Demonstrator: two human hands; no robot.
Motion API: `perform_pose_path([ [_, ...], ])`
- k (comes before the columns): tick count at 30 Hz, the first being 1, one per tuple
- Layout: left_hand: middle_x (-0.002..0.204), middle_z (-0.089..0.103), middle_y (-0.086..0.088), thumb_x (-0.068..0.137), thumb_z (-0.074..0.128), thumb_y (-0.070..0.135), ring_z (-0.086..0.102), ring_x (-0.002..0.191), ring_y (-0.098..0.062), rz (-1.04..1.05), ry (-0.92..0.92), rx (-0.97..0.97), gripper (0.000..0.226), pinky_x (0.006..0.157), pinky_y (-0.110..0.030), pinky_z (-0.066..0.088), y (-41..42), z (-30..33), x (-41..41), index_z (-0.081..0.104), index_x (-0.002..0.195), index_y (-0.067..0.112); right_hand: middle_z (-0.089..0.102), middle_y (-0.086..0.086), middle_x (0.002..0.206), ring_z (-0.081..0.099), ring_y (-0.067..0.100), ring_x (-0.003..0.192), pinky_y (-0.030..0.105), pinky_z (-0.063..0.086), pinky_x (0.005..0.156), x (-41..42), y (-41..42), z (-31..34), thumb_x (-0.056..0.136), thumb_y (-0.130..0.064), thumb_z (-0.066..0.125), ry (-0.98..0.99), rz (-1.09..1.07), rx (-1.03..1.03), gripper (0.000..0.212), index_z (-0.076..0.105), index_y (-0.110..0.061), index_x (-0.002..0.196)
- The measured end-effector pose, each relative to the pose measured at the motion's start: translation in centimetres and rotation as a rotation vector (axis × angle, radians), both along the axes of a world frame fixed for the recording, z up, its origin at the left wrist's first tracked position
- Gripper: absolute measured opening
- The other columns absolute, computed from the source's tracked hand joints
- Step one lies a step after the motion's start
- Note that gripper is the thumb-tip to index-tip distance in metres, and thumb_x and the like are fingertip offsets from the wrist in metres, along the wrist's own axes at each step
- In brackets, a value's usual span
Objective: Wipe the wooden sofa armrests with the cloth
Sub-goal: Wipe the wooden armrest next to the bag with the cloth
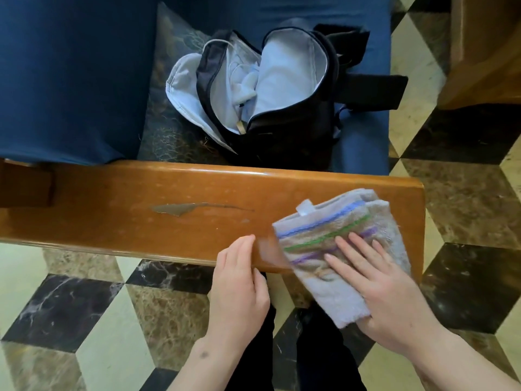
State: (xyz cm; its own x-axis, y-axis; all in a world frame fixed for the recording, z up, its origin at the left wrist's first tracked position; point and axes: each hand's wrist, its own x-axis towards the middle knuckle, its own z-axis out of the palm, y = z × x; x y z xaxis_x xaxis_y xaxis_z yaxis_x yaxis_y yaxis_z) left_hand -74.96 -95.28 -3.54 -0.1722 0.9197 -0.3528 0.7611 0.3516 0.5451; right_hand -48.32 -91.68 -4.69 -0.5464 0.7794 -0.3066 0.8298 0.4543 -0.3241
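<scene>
A broad wooden armrest (141, 215) runs across the middle of the head view, with a chipped patch in its varnish near the centre. On its right end lies a folded pale cloth (327, 224) with blue, green and purple stripes; the cloth hangs over the near edge. My right hand (375, 289) presses flat on the cloth with straight fingers. My left hand (239, 286) rests on the near edge of the armrest just left of the cloth, fingers loosely bent, holding nothing.
Behind the armrest is the blue sofa seat (70, 80) with a patterned cushion (169, 128) and an open black backpack (282, 91) on it. A checkered marble floor (84, 320) lies below. Another wooden piece of furniture (485, 52) stands at the top right.
</scene>
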Motion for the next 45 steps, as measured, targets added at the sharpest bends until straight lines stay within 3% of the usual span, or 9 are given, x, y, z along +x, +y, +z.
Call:
perform_pose_path([
  [3,0.139,0.053,-0.009,0.087,0.066,0.012,0.046,0.127,-0.028,-0.111,0.122,-0.022,0.043,0.102,-0.046,0.049,0.6,0.0,1.0,0.063,0.13,0.01,0.028,0.005,0.17,0.012,0.022,0.16,0.047,0.008,0.13,2.1,-0.3,-0.1,0.085,-0.035,0.064,-0.01,-0.311,-0.019,0.083,0.032,-0.024,0.161],
  [11,0.127,0.05,-0.005,0.083,0.068,0.014,0.043,0.116,-0.026,-0.081,0.142,-0.006,0.035,0.092,-0.042,0.048,1.2,-0.1,2.7,0.065,0.117,0.019,-0.005,0.015,0.174,-0.01,0.033,0.16,0.054,-0.007,0.128,-8.9,5.2,-1.3,0.096,-0.039,0.059,-0.079,-1.026,-0.016,0.092,0.004,-0.019,0.167],
  [14,0.134,0.049,-0.006,0.083,0.068,0.013,0.041,0.123,-0.027,-0.078,0.109,-0.011,0.041,0.098,-0.045,0.048,0.8,-0.1,2.6,0.063,0.124,0.017,-0.007,0.018,0.174,-0.011,0.036,0.16,0.057,-0.006,0.127,-10.4,6.0,-1.5,0.095,-0.044,0.052,-0.056,-0.939,0.01,0.092,0.001,-0.018,0.167],
  [17,0.145,0.043,-0.005,0.088,0.069,0.019,0.034,0.132,-0.024,-0.079,0.067,-0.034,0.062,0.109,-0.044,0.043,0.5,-0.2,2.1,0.044,0.145,0.013,-0.006,0.013,0.175,-0.01,0.032,0.161,0.053,-0.009,0.128,-8.5,3.5,-1.7,0.087,-0.046,0.056,-0.027,-0.608,0.044,0.101,-0.002,-0.023,0.167],
  [20,0.149,0.038,-0.003,0.09,0.068,0.021,0.03,0.135,-0.022,-0.064,0.01,-0.085,0.073,0.113,-0.044,0.039,0.4,0.0,1.6,0.031,0.152,0.016,0.005,0.006,0.176,0.004,0.028,0.162,0.052,0.005,0.127,-4.1,-2.3,-1.7,0.073,-0.037,0.073,-0.049,-0.235,0.011,0.115,0.007,-0.028,0.167],
  [23,0.149,0.038,-0.004,0.089,0.069,0.027,0.03,0.135,-0.026,-0.182,0.141,-0.124,0.067,0.109,-0.047,0.045,0.7,0.2,1.8,0.042,0.15,0.021,0.02,0.0,0.173,0.019,0.023,0.159,0.05,0.018,0.123,0.9,-6.4,-1.5,0.069,-0.039,0.079,-0.113,-0.094,-0.004,0.112,0.023,-0.03,0.165],
  [28,0.153,0.039,-0.013,0.085,0.071,0.031,0.031,0.129,-0.035,-0.357,0.306,-0.115,0.065,0.095,-0.05,0.05,0.8,0.1,3.6,0.049,0.146,0.025,0.027,0.0,0.169,0.024,0.023,0.156,0.046,0.011,0.127,4.4,-4.4,-0.8,0.078,-0.038,0.062,-0.099,-0.218,0.043,0.089,0.031,-0.026,0.161],
  [35,0.169,-0.011,-0.007,0.099,0.053,0.041,-0.006,0.152,-0.033,-0.459,0.293,-0.211,0.078,0.114,-0.045,0.036,0.6,0.2,6.6,0.005,0.16,0.038,-0.006,0.011,0.174,-0.007,0.032,0.161,0.055,-0.007,0.126,-5.7,3.8,-1.3,0.092,-0.064,0.036,-0.108,-0.7,-0.008,0.093,0.001,-0.021,0.167],
  [45,0.171,0.007,-0.01,0.098,0.055,0.028,0.008,0.156,-0.028,-0.42,0.318,-0.182,0.075,0.12,-0.043,0.03,-1.8,1.0,-5.5,0.017,0.162,0.027,-0.003,0.004,0.176,-0.01,0.02,0.161,0.055,-0.006,0.128,-9.1,4.9,-1.8,0.09,-0.052,0.035,0.055,-0.863,0.018,0.085,0.011,-0.026,0.167],
])
